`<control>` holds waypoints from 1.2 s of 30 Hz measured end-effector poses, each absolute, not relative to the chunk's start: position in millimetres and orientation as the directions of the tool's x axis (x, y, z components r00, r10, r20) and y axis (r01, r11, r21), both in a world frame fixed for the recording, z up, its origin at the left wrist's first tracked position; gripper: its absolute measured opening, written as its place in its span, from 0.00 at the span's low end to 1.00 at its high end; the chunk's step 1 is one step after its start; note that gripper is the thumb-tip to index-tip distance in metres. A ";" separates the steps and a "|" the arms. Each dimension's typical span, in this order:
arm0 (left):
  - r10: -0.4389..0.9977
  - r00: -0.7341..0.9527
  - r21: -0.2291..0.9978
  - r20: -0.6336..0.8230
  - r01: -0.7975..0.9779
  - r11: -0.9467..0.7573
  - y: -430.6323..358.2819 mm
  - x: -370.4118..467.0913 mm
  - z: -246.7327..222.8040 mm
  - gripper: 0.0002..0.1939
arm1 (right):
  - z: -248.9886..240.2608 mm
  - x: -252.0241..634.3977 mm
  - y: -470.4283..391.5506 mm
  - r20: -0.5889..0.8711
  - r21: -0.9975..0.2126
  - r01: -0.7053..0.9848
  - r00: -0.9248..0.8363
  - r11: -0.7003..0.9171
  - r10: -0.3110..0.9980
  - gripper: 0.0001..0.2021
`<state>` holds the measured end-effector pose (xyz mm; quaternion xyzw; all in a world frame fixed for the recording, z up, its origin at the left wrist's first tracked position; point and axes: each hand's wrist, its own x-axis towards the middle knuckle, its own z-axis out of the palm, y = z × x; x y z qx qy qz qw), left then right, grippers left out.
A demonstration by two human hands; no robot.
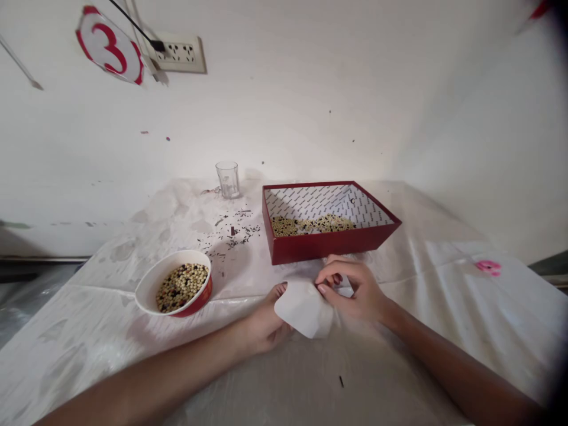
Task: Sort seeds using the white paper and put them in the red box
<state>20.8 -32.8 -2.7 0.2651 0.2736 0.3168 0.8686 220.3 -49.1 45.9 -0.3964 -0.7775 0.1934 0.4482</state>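
- left hand's [268,322] fingers clamp the white paper [306,310], low in the middle, maybe to keep it still.
- right hand's [359,287] fingers pinch its top right edge.
- red box [328,244], just above, has walls that keep little round bits [332,222] in.

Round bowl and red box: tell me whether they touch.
Apart. The head view shows bare tablecloth between the round bowl, on the left, and the near left corner of the red box.
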 end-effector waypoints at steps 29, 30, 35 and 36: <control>0.708 0.683 0.699 -0.178 -0.419 0.579 -34.5 23.0 14.7 0.12 | 41.1 212.9 -61.7 0.694 -0.318 0.643 -0.342 0.696 0.633 0.13; 0.714 0.669 0.691 -0.208 -0.416 0.591 -34.8 22.3 14.5 0.14 | 41.1 212.9 -62.4 0.691 -0.334 0.629 -0.343 0.702 0.636 0.13; 0.698 0.536 0.629 -0.476 -0.347 0.695 -35.5 16.5 9.9 0.25 | 38.5 210.6 -66.0 0.680 -0.408 0.536 -0.362 0.739 0.638 0.15; 0.697 0.539 0.633 -0.473 -0.343 0.694 -35.4 16.0 9.0 0.24 | 37.7 210.4 -66.0 0.678 -0.423 0.529 -0.354 0.736 0.644 0.15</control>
